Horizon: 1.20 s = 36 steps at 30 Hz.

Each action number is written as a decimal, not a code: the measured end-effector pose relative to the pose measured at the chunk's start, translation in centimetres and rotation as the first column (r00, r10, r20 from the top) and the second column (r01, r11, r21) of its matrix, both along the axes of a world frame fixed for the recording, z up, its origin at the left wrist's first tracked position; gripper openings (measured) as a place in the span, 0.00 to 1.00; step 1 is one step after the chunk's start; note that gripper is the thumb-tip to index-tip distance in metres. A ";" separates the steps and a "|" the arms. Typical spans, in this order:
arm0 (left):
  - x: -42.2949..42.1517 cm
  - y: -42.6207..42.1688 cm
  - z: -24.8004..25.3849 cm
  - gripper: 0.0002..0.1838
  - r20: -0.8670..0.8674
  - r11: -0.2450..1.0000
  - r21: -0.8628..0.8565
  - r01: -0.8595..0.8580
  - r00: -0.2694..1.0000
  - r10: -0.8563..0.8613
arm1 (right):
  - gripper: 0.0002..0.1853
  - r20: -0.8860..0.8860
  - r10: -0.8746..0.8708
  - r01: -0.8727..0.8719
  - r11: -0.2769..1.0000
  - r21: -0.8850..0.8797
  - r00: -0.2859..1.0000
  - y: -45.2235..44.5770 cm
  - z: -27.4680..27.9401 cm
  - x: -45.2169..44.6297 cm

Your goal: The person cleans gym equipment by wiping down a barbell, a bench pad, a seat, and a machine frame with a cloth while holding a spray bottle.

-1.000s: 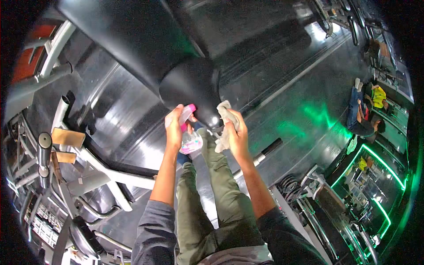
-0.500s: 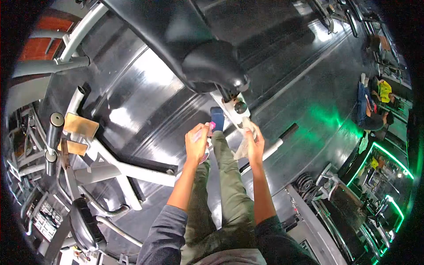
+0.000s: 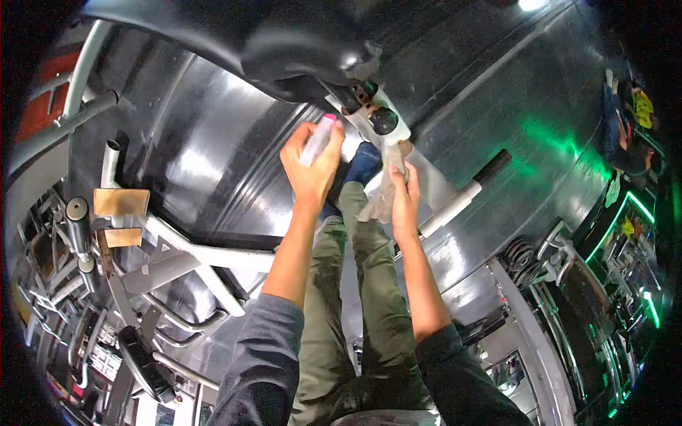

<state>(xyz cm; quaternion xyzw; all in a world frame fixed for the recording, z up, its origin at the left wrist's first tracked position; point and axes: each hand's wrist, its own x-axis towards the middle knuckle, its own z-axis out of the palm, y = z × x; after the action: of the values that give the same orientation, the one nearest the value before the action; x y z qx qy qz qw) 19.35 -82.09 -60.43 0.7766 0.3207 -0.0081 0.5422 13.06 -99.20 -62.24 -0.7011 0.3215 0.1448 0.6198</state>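
My left hand (image 3: 307, 167) is closed around a small translucent bottle (image 3: 317, 143) with a pink top, tilted up and away from me. In my right hand (image 3: 405, 197) a beige, crumpled cloth (image 3: 384, 193) is pinched and hangs down beside my leg. Just beyond the cloth is the white metal post (image 3: 395, 133) of a gym bench, carrying a round black knob (image 3: 383, 121). Above it, the bench's black padded seat (image 3: 305, 53) fills the top of the view. The bottle is near the seat's lower edge, apart from it.
White frame tubes (image 3: 234, 257) with tan plates (image 3: 121, 201) stand at left. A bar with a black grip (image 3: 492, 165) sticks out at right. Weight plates (image 3: 522, 257) and a bench are at lower right. A person in a yellow top (image 3: 643, 108) is at far right.
My left hand has risen and moved slightly left with the bottle, now in plainer view. My right hand has moved up a little with the cloth. The view has shifted toward the bench.
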 end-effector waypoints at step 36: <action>-1.0 2.7 -1.1 0.22 -0.090 0.936 -0.318 -0.150 0.988 0.128 | 0.22 -0.276 0.622 -0.606 0.412 -0.680 0.733 2.6 -3.2 17.7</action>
<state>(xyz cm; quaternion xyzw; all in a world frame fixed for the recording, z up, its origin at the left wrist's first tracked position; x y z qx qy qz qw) 18.35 -79.35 -61.57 0.6515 0.3874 -0.0486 0.6505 30.80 -96.65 -65.42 -0.9562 0.0656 0.2125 0.1902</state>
